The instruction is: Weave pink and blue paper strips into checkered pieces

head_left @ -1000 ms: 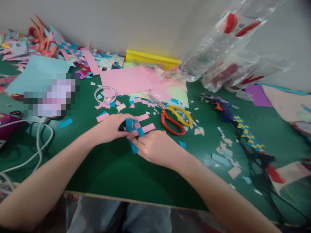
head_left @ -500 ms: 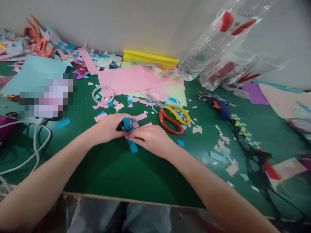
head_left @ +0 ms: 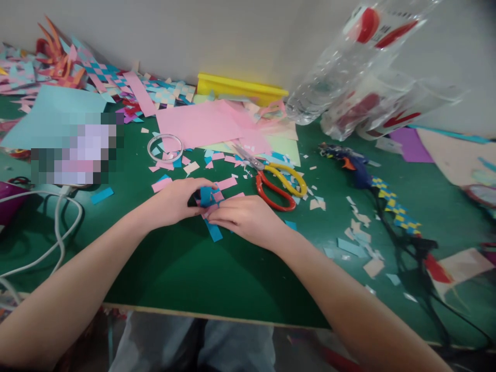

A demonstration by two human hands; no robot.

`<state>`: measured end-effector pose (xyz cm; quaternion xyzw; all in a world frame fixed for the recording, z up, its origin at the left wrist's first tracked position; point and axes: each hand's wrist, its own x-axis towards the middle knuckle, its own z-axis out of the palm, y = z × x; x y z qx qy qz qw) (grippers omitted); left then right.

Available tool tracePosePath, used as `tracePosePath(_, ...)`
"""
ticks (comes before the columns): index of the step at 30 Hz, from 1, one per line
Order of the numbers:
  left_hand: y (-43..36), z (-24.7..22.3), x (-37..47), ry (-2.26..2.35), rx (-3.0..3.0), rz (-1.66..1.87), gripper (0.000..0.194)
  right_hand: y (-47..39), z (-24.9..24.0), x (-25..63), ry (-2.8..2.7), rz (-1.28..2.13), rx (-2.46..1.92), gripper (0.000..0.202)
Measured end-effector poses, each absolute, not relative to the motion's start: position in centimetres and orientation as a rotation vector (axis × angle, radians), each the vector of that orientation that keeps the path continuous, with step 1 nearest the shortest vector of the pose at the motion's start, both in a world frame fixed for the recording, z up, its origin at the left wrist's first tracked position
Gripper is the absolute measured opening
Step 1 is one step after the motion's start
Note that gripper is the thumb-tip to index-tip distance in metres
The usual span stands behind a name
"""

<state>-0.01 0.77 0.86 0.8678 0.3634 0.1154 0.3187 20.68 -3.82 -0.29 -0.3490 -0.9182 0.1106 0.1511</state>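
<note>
Both hands meet over the green table (head_left: pixel 248 279), around a small weave of blue and pink paper strips (head_left: pixel 213 199). My left hand (head_left: pixel 180 200) grips its left side, thumb and fingers curled about a blue strip that bends into a loop. From the right, my right hand (head_left: pixel 248 219) pinches the weave with its fingertips pressed together. One blue strip end points down below the hands, and pink ends stick out above and to the right. The fingers hide part of the weave. Scissors (head_left: pixel 277 181) with one red and one yellow handle lie just beyond my right hand.
Behind the hands are a roll of clear tape (head_left: pixel 165 149), pink paper sheets (head_left: pixel 197 124) and a yellow tray (head_left: pixel 242 89). A plastic bottle (head_left: pixel 349 62) and cups (head_left: pixel 387 108) stand back right. A glue gun (head_left: pixel 360 173) lies right; a white cable (head_left: pixel 58 222) runs left.
The blue strip that stood up between the hands is now bent over into a loop. My right hand has shifted slightly right, and the view has moved a little.
</note>
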Motion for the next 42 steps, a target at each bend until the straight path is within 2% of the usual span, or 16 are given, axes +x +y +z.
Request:
tracePosePath(11,0.7,0.7,0.1,0.964,2.282,0.296,0.047,-3.5,0.4,20.1,-2.714,0.241,-0.947,0.025)
tracePosePath(24,0.7,0.7,0.0,0.973,2.283,0.3,0.044,-3.6,0.4,20.0,-2.675,0.381,-1.077,0.026)
tracePosePath(33,0.6,0.9,0.1,0.923,2.227,0.335,0.038,-4.2,0.5,20.5,-2.309,0.441,-1.086,0.007)
tracePosePath(37,0.6,0.9,0.1,0.964,2.256,0.301,0.045,-4.3,0.0,20.1,-2.309,0.4,-1.014,0.021)
tracePosePath(42,0.6,0.9,0.1,0.977,2.272,0.291,0.046,-4.1,-0.5,19.6,-2.443,0.342,-1.036,0.027)
